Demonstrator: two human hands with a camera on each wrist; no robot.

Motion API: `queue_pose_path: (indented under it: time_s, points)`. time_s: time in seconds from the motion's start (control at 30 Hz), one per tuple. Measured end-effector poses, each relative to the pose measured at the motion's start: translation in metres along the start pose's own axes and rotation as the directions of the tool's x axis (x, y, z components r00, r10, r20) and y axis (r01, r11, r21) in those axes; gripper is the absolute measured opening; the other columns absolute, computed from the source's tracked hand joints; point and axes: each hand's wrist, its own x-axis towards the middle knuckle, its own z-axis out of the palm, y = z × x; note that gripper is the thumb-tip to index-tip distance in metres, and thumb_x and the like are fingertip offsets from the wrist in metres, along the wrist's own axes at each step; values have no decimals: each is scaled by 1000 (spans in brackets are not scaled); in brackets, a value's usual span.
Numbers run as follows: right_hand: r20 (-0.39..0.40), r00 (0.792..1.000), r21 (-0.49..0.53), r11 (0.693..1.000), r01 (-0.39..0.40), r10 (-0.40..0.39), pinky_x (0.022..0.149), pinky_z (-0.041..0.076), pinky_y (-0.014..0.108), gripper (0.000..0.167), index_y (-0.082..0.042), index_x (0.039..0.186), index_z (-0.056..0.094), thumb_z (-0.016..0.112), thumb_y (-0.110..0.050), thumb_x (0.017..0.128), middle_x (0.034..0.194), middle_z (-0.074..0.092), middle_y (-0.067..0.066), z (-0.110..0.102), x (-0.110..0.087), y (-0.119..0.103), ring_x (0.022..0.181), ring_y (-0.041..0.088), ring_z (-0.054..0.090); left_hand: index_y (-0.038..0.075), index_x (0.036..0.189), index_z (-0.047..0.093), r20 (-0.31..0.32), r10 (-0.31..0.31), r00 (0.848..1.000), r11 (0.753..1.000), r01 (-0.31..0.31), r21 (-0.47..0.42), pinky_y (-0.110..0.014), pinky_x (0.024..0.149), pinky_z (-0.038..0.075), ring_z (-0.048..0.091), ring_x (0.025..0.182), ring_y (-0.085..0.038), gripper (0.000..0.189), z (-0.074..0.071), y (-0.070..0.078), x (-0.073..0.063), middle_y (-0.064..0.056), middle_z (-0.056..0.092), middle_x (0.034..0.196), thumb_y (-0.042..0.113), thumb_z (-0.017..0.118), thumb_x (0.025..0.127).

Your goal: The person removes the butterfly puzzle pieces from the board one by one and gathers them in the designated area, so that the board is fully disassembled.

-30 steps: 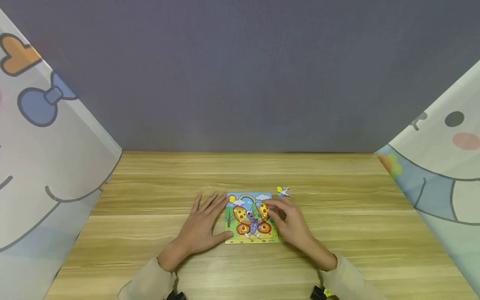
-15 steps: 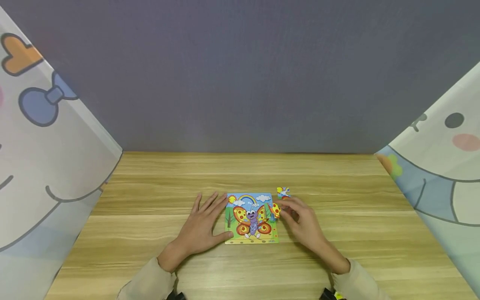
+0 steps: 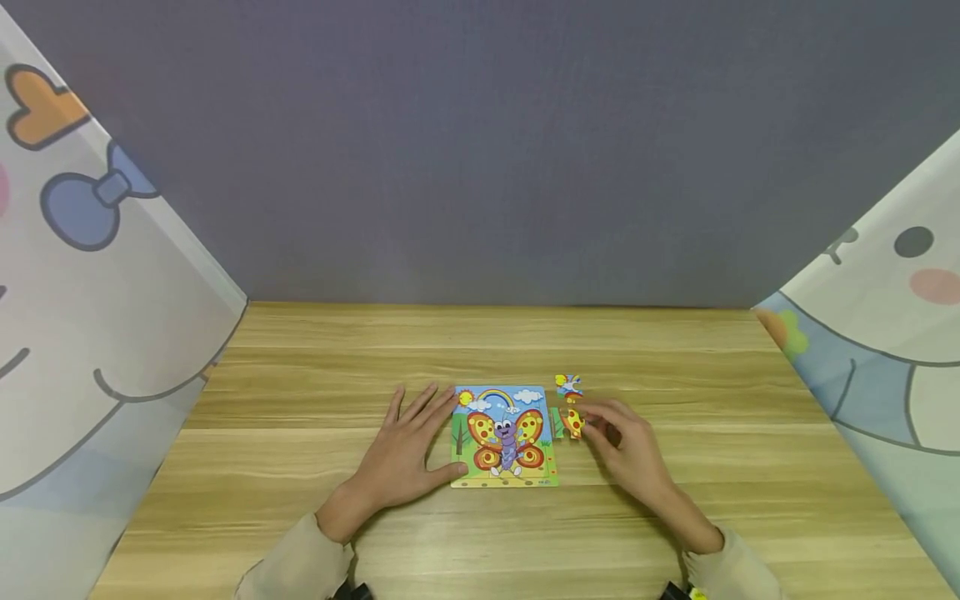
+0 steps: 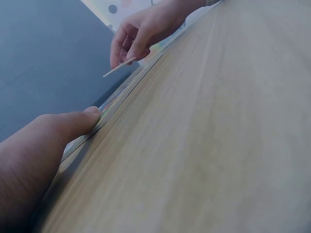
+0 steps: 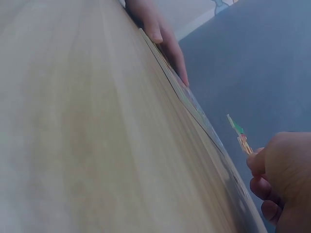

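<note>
On the table [image 3: 480, 542], the right hand [image 3: 628, 443] pinches a piece [image 3: 573, 423]; leftward, the spread left hand [image 3: 399, 458] touches the board [image 3: 525, 481]. Beyond lies a loose piece [image 3: 567, 387]; neither seems placed.

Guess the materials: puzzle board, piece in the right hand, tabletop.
Puzzle board: likely thin wood or thick card; printed face, pale bare edge.
Held piece: probably the same; flat, thin pale edge in the left wrist view.
Tabletop: wood or wood-look laminate; streaked grain, soft sheen.

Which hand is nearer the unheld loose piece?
Right: the right hand is just nearside and right of the unheld piece; the left hand is across the puzzle, at its left edge.
</note>
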Motion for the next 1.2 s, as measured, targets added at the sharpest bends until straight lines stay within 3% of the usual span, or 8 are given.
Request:
queue_pose_path:
  time_s: [0.37, 1.2]
  points:
    - [12, 1000, -32, 999, 3, -3, 57, 48, 17, 39, -3, 118, 83, 82, 21, 86, 98, 75, 9, -10, -3, 10, 76, 1, 58, 11, 174, 38, 1, 4, 1000, 1000, -4, 0, -67, 136, -2, 25, 169, -32, 105, 2, 0, 1, -4, 33, 181, 72, 72, 95]
    - [53, 998, -97, 995, -14, 19, 57, 51, 21, 34, -4, 114, 84, 86, 16, 86, 94, 71, -4, -12, -4, 16, 76, 0, 56, 10, 174, 38, 6, 0, 1000, 1000, 0, 0, -67, 136, -2, 25, 169, -33, 105, 1, 0, 0, -4, 34, 181, 71, 72, 95]
